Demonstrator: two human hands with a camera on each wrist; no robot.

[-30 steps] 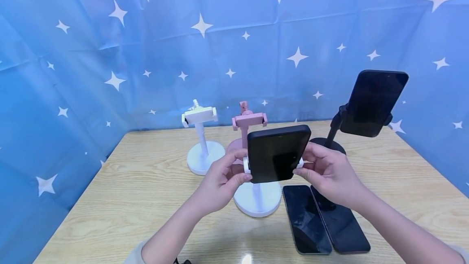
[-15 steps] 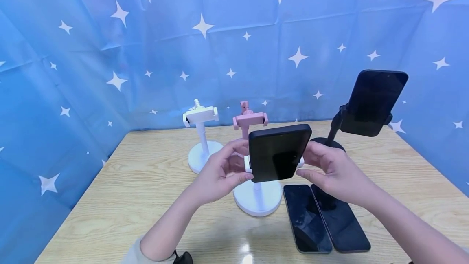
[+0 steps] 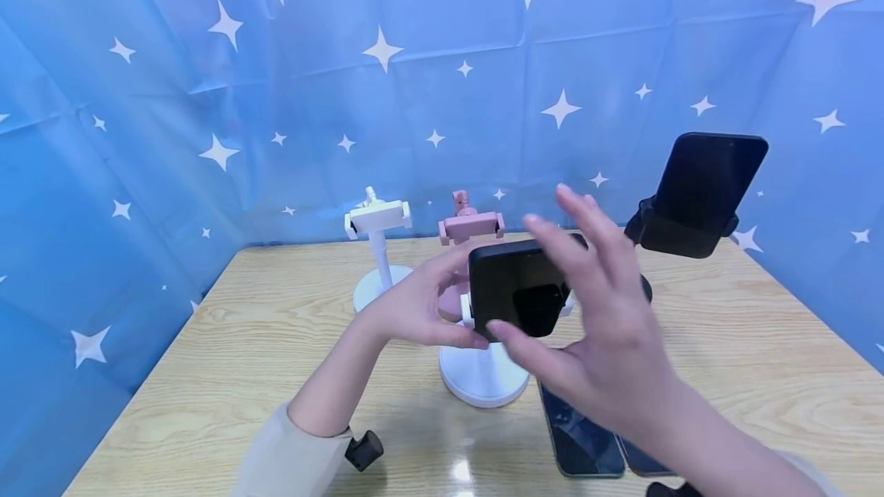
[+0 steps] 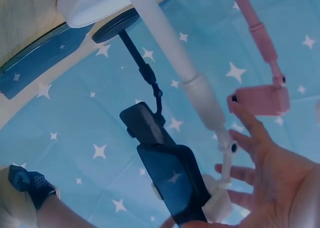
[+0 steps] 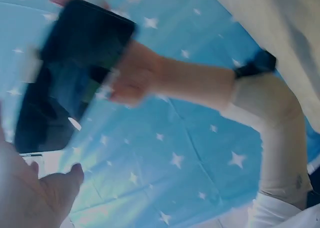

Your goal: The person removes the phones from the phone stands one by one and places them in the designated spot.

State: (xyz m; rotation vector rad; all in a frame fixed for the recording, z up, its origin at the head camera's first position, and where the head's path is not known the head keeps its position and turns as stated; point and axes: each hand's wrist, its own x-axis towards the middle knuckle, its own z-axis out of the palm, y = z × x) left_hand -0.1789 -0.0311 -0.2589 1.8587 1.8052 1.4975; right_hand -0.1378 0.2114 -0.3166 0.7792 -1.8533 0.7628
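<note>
A star-printed blue curtain [image 3: 290,98] hangs behind a wood-grain table [image 3: 242,374]. Toward its back stand a white phone holder [image 3: 378,217], a pink phone holder [image 3: 473,227] and a black phone holder [image 3: 644,222] clasping a tilted smartphone [image 3: 706,189]; two smartphones [image 3: 585,438] lie flat, side by side.

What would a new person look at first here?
Probably the starry blue curtain filling the back. Next, the phone in the middle, in a white stand, with the left hand beside it and the right hand, spread wide, in front. A second phone stands out on the right, tilted in a black stand.
</note>
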